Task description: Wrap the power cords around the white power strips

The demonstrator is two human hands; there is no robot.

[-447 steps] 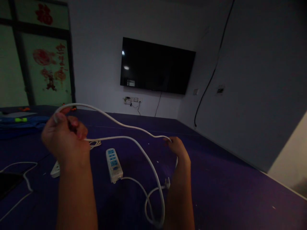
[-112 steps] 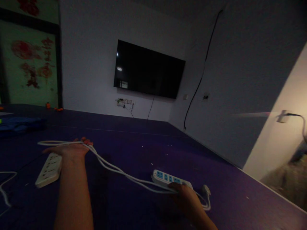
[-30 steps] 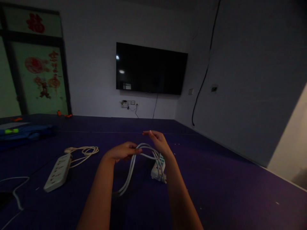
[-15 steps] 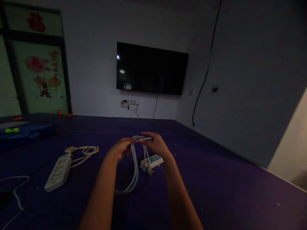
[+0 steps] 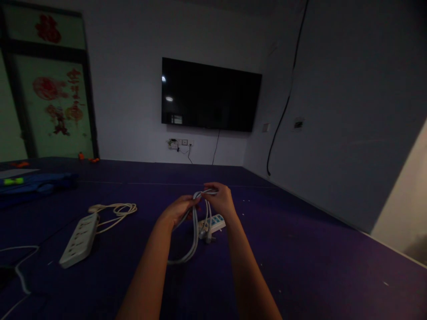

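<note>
Both hands hold a looped white power cord point(image 5: 195, 235) above the purple floor. My left hand point(image 5: 182, 210) is closed round the loops, which hang below it. My right hand point(image 5: 218, 198) pinches the same cord a little further right, its fingers close to the left ones. From there two strands drop to a plug point(image 5: 209, 238) with visible prongs. Just behind the plug lies a white power strip point(image 5: 218, 222) with blue socket faces, partly covered by the cord and plug. My fingertips overlap the cord, so the exact grip is partly hidden.
A second white power strip point(image 5: 80, 240) lies at left, its coiled cord point(image 5: 122, 211) beside it. Another white cable point(image 5: 22, 271) runs along the left edge. Blue cloth point(image 5: 50, 182) lies further back. A television point(image 5: 211, 95) hangs on the far wall; a black cable point(image 5: 278, 129) dangles at right.
Both hands have shifted slightly right with the cord, my left hand more, so they are closer together. The hanging loop has moved right and now covers part of the blue-socket strip.
</note>
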